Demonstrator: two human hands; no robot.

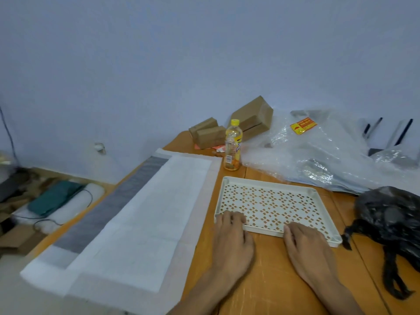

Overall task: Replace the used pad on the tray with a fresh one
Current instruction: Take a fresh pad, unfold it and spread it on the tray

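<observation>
Your cream perforated plastic tray [268, 202] sat flat on the orange wooden table [270, 269], bare, with no pad in it. Just left of the tray lay the large white absorbent pad [145, 214], spread open, its far side folded over to show a grey backing strip. Your left hand [234, 237] rested on the tray's near left corner and your right hand [306, 248] on its near rim; whether the fingers pinched the rim or merely pressed on it could not be told.

The tray looked stiff and light, so it would likely slide on the smooth wood unless steadied. The pad looked soft, thin and floppy: it would sag and crease if taken at one point, so you would do best to pinch two corners of the edge nearest the tray. Behind the tray stood a yellow-capped plastic bottle [232, 145]; to the tray's right sat a knotted black plastic bag [388, 219].
</observation>
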